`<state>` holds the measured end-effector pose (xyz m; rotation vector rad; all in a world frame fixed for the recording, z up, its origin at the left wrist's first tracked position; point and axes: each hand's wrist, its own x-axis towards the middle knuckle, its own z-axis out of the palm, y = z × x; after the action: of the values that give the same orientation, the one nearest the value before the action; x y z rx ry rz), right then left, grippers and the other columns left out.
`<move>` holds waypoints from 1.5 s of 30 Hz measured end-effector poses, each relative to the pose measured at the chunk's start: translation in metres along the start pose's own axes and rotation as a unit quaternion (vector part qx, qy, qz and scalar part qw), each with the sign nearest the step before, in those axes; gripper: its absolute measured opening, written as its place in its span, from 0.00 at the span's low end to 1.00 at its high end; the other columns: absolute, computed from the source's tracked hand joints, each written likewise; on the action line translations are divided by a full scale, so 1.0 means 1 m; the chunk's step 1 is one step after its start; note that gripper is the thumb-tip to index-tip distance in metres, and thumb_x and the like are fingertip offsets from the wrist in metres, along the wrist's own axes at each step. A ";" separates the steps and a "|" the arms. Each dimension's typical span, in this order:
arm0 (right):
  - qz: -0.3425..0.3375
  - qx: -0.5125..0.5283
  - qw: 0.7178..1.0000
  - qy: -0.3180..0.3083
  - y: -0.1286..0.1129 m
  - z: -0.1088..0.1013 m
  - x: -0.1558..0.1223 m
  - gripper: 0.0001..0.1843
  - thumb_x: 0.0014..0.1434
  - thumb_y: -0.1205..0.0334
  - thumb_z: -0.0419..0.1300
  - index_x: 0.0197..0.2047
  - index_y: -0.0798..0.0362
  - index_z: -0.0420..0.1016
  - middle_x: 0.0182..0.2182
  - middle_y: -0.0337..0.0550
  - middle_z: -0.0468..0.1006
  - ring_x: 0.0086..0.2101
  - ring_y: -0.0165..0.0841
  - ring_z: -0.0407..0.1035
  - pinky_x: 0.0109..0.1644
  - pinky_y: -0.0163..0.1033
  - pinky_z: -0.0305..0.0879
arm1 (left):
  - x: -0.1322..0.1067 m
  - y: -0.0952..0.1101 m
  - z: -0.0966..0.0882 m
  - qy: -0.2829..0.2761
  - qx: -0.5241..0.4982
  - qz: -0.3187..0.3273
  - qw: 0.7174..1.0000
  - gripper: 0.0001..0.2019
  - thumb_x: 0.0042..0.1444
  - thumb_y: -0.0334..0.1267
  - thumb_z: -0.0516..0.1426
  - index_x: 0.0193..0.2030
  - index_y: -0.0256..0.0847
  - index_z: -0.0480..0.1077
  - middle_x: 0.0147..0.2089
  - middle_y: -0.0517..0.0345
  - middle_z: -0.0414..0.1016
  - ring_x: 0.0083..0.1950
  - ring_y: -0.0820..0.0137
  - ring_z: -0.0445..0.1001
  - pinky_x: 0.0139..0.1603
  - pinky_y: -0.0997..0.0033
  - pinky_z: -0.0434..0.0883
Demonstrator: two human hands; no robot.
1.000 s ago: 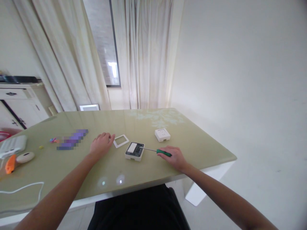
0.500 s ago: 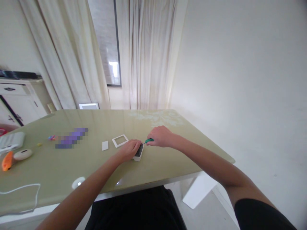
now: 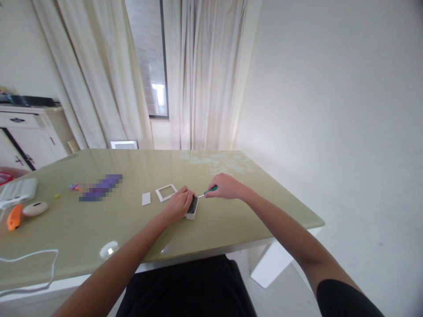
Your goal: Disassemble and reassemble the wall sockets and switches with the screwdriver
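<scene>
Green-handled screwdriver (image 3: 212,189) | clasped in right hand (image 3: 224,186) | white box (image 3: 192,210) partly beneath left hand (image 3: 180,204), grip unclear

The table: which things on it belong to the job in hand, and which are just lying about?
Seemingly part of the job:
green-handled screwdriver, in the right hand
dark-topped white box, partly under the left hand
white frame
small white plate

Apparently just lying about:
orange object
white cable
blurred purple item

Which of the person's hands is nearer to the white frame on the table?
The left. The left hand is right beside the white frame, at its near right corner; the right hand, holding a screwdriver, is farther right.
</scene>
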<state>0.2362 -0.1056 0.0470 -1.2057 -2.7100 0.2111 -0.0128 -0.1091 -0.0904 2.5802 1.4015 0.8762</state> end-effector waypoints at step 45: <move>0.087 0.309 0.945 0.067 0.030 0.092 -0.043 0.29 0.66 0.35 0.68 0.33 0.55 0.90 0.22 0.40 0.80 0.24 0.29 0.64 0.32 0.37 0.57 | -0.011 0.014 -0.007 0.121 -0.005 -0.027 0.992 0.09 0.74 0.43 0.62 0.49 0.39 0.78 0.55 0.51 0.80 0.56 0.60 0.79 0.62 0.49 0.78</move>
<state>0.2670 -0.1237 -0.0525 -1.1908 -2.1567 0.8877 -0.0102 -0.1270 -0.0851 2.4834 1.5119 1.2166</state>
